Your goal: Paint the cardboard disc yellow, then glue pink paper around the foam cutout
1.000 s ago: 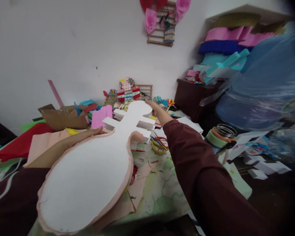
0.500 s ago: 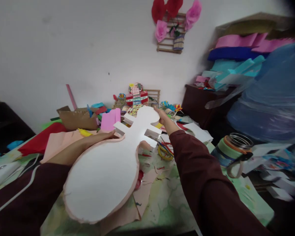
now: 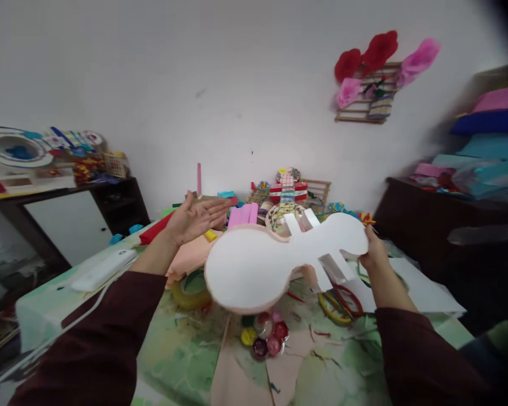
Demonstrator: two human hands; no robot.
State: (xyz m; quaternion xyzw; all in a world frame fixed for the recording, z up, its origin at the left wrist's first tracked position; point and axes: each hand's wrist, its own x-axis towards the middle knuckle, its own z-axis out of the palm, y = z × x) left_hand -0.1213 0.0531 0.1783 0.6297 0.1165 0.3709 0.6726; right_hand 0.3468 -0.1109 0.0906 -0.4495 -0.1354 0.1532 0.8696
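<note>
A white guitar-shaped craft piece [image 3: 249, 265] with pale pink paper along its edge lies level above the table, wide end to the left. White tabs stick out on both sides of its neck. My right hand [image 3: 373, 248] grips the small rounded end, its fingers partly hidden behind it. My left hand [image 3: 197, 220] is off the piece, open, palm up, fingers stretched toward the wide end. Beneath the piece are a yellow tape roll [image 3: 190, 296], small pots of coloured material [image 3: 271, 337] and red-and-yellow-handled scissors [image 3: 341, 304].
A decorated craft instrument [image 3: 288, 194] stands at the back against the wall. Pink paper rolls [image 3: 242, 215], peach paper [image 3: 190, 254] and a white device with a cable [image 3: 105, 269] lie on the left. White sheets [image 3: 423, 287] are on the right, beside a dark cabinet [image 3: 415, 225].
My left hand has let go of the craft piece and opened beside it. The piece has swung from slanting away to lying nearly crosswise. The view has turned left.
</note>
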